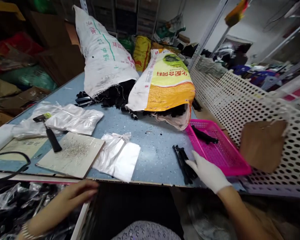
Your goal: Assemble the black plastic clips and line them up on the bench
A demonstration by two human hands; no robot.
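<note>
My right hand (210, 173), in a white glove, is at the right part of the table's front edge. Its thumb and a finger are stretched apart, with the thumb tip at a small bundle of long black plastic parts (183, 165); no grip on them shows. My bare left hand (82, 193) hovers by the front edge at the left, fingers loosely extended and holding nothing. Beside the right hand stands a pink plastic basket (230, 165) with a few black parts (205, 136) in it.
On the blue table (152, 150), a white sack (107, 63) and a yellow-and-white sack (165, 83) spill black parts. Clear plastic bags (115, 153), a board (72, 166) and a black-handled tool (52, 138) lie left. A perforated white panel (222, 90) borders the right.
</note>
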